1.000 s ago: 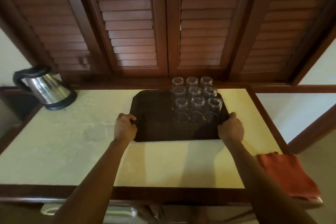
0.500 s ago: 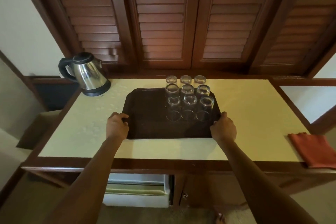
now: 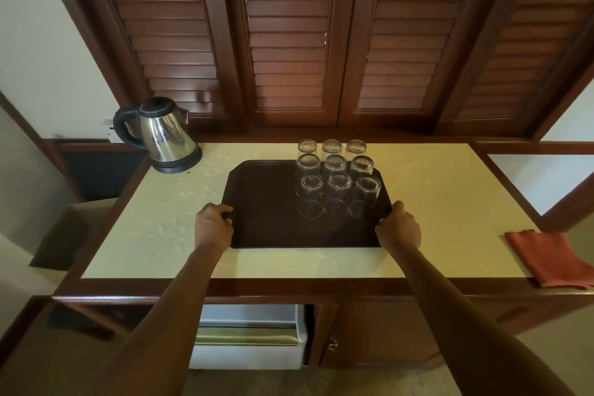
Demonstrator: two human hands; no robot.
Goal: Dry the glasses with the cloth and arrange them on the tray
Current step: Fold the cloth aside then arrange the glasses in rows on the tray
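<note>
Nine upturned glasses [image 3: 339,182] stand on a dark tray [image 3: 263,202] gripped at both sides by the left hand [image 3: 213,225] and right hand [image 3: 398,228] on the worktop [image 3: 450,196].

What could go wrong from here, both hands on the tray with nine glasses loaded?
1. The glasses crowd the tray's far right part, so lifting it could tip that side down.
2. They stand close together; a jolt from the left hand or right hand might knock them together.
3. The far row seems to sit at or past the tray's back edge; pulling the tray could topple it.
</note>
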